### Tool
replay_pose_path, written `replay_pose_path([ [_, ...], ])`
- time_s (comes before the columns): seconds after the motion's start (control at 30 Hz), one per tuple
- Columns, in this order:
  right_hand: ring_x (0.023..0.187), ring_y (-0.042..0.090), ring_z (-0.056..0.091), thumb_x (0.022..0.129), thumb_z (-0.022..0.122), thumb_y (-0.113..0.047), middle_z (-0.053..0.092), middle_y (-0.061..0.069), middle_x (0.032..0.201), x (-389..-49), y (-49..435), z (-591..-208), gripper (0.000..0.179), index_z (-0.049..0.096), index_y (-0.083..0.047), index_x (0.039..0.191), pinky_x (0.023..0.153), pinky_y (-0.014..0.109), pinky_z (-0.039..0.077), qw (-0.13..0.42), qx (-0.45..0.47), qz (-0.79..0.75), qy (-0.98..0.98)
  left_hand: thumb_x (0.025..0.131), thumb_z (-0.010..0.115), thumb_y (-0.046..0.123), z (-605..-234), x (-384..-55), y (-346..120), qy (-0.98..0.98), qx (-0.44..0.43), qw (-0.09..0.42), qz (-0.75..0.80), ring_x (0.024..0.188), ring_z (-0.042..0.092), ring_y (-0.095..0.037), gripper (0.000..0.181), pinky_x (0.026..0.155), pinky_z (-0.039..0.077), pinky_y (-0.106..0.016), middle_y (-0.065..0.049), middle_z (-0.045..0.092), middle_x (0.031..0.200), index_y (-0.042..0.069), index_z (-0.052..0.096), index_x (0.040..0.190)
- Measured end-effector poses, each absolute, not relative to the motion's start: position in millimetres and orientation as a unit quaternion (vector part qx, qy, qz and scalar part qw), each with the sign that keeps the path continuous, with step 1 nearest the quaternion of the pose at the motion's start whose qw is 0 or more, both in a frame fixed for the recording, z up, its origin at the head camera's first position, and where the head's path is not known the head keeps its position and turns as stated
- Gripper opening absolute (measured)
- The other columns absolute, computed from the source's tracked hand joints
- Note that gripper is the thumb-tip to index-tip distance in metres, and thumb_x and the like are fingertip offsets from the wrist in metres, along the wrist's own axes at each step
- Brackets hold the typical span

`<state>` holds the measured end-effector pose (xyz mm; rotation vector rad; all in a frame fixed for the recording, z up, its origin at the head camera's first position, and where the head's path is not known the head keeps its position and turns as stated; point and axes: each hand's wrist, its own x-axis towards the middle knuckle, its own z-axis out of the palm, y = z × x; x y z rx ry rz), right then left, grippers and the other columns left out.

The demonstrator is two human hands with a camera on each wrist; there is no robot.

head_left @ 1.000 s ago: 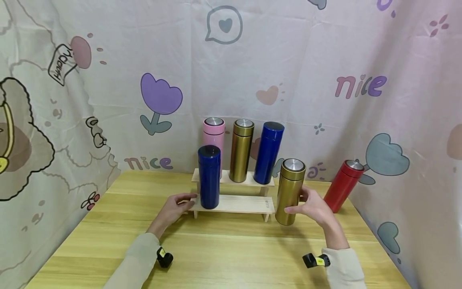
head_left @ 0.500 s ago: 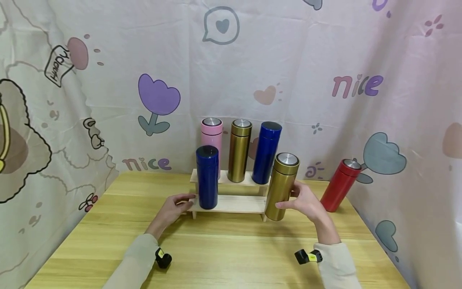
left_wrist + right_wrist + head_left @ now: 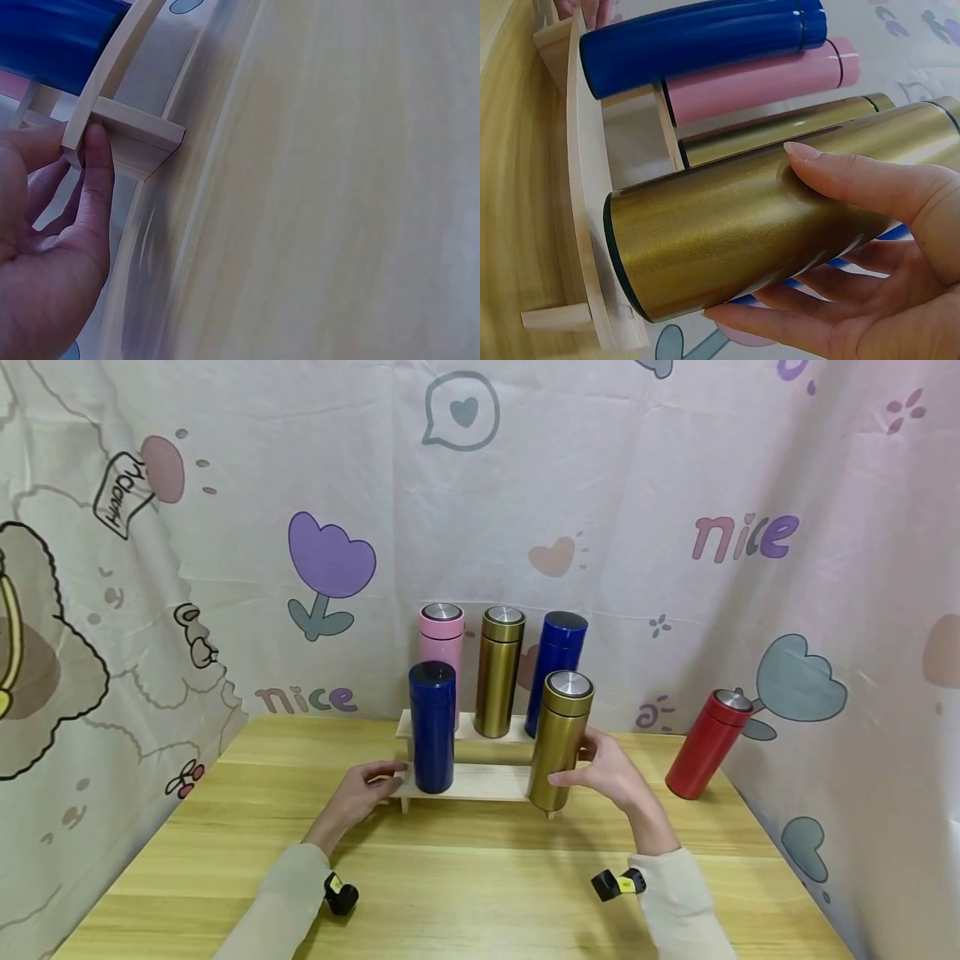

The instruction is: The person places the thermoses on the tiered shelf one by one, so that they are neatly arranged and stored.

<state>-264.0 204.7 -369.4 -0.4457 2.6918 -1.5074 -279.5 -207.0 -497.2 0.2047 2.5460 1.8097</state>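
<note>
My right hand (image 3: pixel 611 770) grips a gold thermos (image 3: pixel 556 739) with a silver-topped lid, thumb on one side and fingers round the other. Its base is close over the right end of the lower step of a small two-step wooden stand (image 3: pixel 491 783). At the stand's left end, my left hand (image 3: pixel 367 793) pinches the lower board between thumb and fingers, as the left wrist view shows. A blue thermos (image 3: pixel 432 727) stands upright on that step, near the left hand. Along the upper step are a pink thermos (image 3: pixel 442 639), another gold thermos (image 3: pixel 498 677) and another blue thermos (image 3: pixel 561 643), partly hidden.
A red thermos (image 3: pixel 708 745) stands on the wooden table (image 3: pixel 465 893) to the right, near its far right edge. Behind the table hangs a pale printed curtain (image 3: pixel 465 502). Both wrists carry small black cameras.
My right hand has carried the gold thermos leftward, from beside the stand to over the right end of its lower step. The left hand has kept its hold on the board.
</note>
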Motion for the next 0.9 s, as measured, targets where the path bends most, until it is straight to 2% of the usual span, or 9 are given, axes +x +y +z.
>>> replay_pose_path([
  [0.33,0.113,0.033,0.065,0.073,0.092,-0.014,0.067,0.020,0.124,-267.9,190.2,-370.6,0.074,0.057,0.000,0.136,0.094,0.043,0.056,0.016,-0.147,-0.488,0.860,0.102,0.067,0.022,-498.1,-280.5,-207.3,0.812,0.069,0.004,0.580,0.127,0.065,-0.035,0.038,0.101,0.059,-0.037,-0.022,0.063,0.142,0.003,0.066,0.135],
  [0.53,0.113,0.032,0.065,0.072,0.093,-0.015,0.068,0.016,0.124,-270.2,183.0,-370.0,0.073,0.059,-0.005,0.136,0.099,0.048,0.055,0.014,-0.141,-0.497,0.856,0.103,0.066,0.024,-496.8,-283.1,-209.2,0.813,0.086,0.003,0.576,0.129,0.063,-0.038,0.040,0.101,0.059,-0.038,-0.023,0.062,0.143,0.002,0.065,0.136],
  [0.7,0.112,0.032,0.065,0.072,0.093,-0.015,0.068,0.016,0.124,-274.5,176.4,-370.1,0.073,0.059,-0.007,0.136,0.099,0.048,0.055,0.004,-0.144,-0.499,0.855,0.103,0.066,0.021,-495.9,-285.9,-209.5,0.812,0.090,-0.003,0.576,0.130,0.062,-0.036,0.038,0.101,0.058,-0.031,-0.023,0.063,0.142,0.002,0.066,0.135],
  [0.9,0.112,0.033,0.064,0.072,0.092,-0.013,0.067,0.019,0.126,-278.1,169.9,-374.7,0.073,0.058,-0.002,0.136,0.098,0.047,0.055,0.002,-0.145,-0.499,0.855,0.102,0.066,0.018,-497.9,-284.3,-209.2,0.808,0.097,-0.002,0.581,0.128,0.063,-0.037,0.038,0.097,0.058,-0.023,-0.025,0.062,0.141,-0.001,0.065,0.135],
])
